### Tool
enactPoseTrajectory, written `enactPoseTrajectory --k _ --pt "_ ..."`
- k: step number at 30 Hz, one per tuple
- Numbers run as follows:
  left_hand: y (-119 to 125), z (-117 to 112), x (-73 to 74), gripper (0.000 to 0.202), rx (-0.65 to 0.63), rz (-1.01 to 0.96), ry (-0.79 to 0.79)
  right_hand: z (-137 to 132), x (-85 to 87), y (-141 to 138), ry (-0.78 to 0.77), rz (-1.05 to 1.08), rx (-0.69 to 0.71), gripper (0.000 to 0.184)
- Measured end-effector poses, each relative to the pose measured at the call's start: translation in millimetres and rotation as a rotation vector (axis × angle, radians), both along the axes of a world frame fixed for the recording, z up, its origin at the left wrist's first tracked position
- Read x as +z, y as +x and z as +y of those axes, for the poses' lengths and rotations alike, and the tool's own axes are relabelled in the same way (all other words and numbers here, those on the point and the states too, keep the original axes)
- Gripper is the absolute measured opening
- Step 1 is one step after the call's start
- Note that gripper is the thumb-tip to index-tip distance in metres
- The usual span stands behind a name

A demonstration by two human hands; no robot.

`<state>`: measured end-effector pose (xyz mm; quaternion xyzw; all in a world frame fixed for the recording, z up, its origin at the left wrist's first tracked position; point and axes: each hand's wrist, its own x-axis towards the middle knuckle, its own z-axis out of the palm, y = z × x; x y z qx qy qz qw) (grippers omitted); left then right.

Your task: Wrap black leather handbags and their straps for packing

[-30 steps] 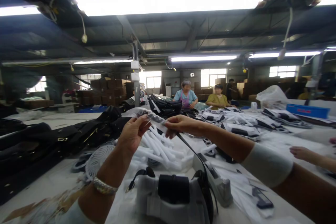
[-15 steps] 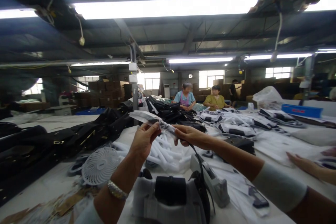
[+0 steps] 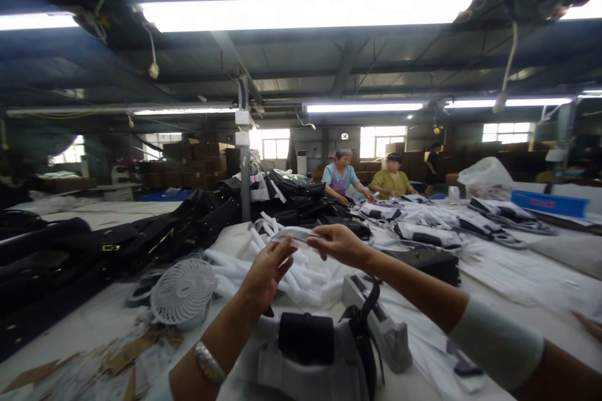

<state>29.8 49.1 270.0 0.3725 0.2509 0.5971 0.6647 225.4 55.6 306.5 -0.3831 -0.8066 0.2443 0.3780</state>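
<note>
My left hand [image 3: 267, 270] and my right hand [image 3: 342, 245] are raised over the table, both with fingers pinched. A thin, pale wrapping strip [image 3: 294, 234] spans between their fingertips; whether it is film or foam I cannot tell. Below them stands a handbag [image 3: 308, 373] wrapped in white, with a dark flap piece [image 3: 306, 338] showing at its front. At the bag's right side a black strap [image 3: 371, 301] loops up and hangs loose. Behind my hands lies a pile of white foam strips [image 3: 305, 276].
A white fan [image 3: 183, 290] stands on the left near brown paper scraps [image 3: 126, 354]. Black bags [image 3: 155, 241] are heaped along the left. A grey device [image 3: 376, 322] sits right of the bag. Two people work across the table; another person's hand [image 3: 587, 324] shows at far right.
The bunched strip with a dark strap trailing from my right hand is now a thin strip between my hands. The strap has dropped beside the bag. The co-worker's hand at right has drawn back.
</note>
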Motion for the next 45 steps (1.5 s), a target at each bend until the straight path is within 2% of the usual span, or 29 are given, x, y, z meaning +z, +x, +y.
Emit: enactPoseTrajectory --k 1,3,5,11,15,18,20,23,25,27,29,31,32,34,37,40,42,43,45 --pt "-9.8 4.4 -1.2 0.017 0.013 -0.037 -0.035 -1.8 0.5 2.6 -0.006 -0.006 0.008 0.050" --pt "-29.4 15.0 -2.8 0.033 0.039 -0.109 -0.086 -4.2 0.7 7.4 -0.027 -0.023 0.031 0.050" --pt "-46.6 25.9 -3.2 0.040 0.081 -0.161 -0.105 -4.4 -0.9 10.7 -0.054 -0.043 0.057 0.050" --pt "-82.5 43.3 4.7 0.015 0.230 -0.193 -0.077 -0.6 -5.5 14.8 -0.140 -0.086 0.094 0.048" --pt "-107.5 46.4 15.1 0.017 0.304 -0.169 -0.027 -2.5 -4.9 19.4 -0.237 -0.160 0.102 0.047" --pt "-130.2 47.9 18.3 0.025 0.390 -0.165 -0.010 -6.6 -13.8 32.3 -0.339 -0.219 0.077 0.047" --pt "-143.8 47.3 15.4 0.026 0.430 -0.156 -0.016 -9.1 -27.4 47.0 -0.435 -0.243 0.066 0.049" --pt "-158.0 44.1 2.5 0.025 0.448 -0.129 -0.035 -10.9 -49.5 73.0 -0.533 -0.308 0.041 0.053" --pt "-163.0 41.1 -9.3 0.024 0.455 -0.114 -0.044 -10.5 -55.7 84.9 -0.521 -0.388 -0.003 0.055" --pt "-163.7 37.5 -20.2 0.024 0.458 -0.103 -0.050 -9.1 -51.0 83.3 -0.401 -0.435 -0.102 0.053" --pt "-158.5 33.0 -27.6 0.025 0.456 -0.098 -0.050 -8.2 -38.1 61.4 -0.186 -0.400 -0.214 0.047" --pt "-146.1 26.9 -30.2 0.025 0.443 -0.097 -0.038 -8.5 -23.2 19.1 0.049 -0.291 -0.246 0.042" --pt "-137.6 23.2 -29.8 0.024 0.429 -0.095 -0.025 -9.0 -16.9 -7.5 0.133 -0.240 -0.206 0.040" --pt "-118.3 14.4 -26.8 0.021 0.389 -0.089 0.004 -9.4 -8.4 -63.3 0.186 -0.199 -0.065 0.041" --pt "-95.9 0.6 -21.9 0.022 0.353 -0.046 0.123 -4.2 -6.3 -128.4 0.128 -0.127 0.128 0.043" --pt "-95.9 -6.8 -26.6 0.038 0.320 0.046 0.261 9.6 -13.0 -153.0 -0.036 -0.022 0.255 0.030" --pt "-110.0 -5.0 -42.0 0.045 0.313 0.091 0.299 19.7 -20.6 -152.1 -0.183 0.002 0.245 0.023" --pt "-120.0 -2.1 -54.6 0.048 0.339 0.136 0.293 23.7 -24.9 -149.0 -0.244 -0.001 0.211 0.026" --pt "-142.1 6.3 -89.0 0.053 0.425 0.283 0.231 28.9 -33.7 -141.6 -0.330 -0.015 0.119 0.035"
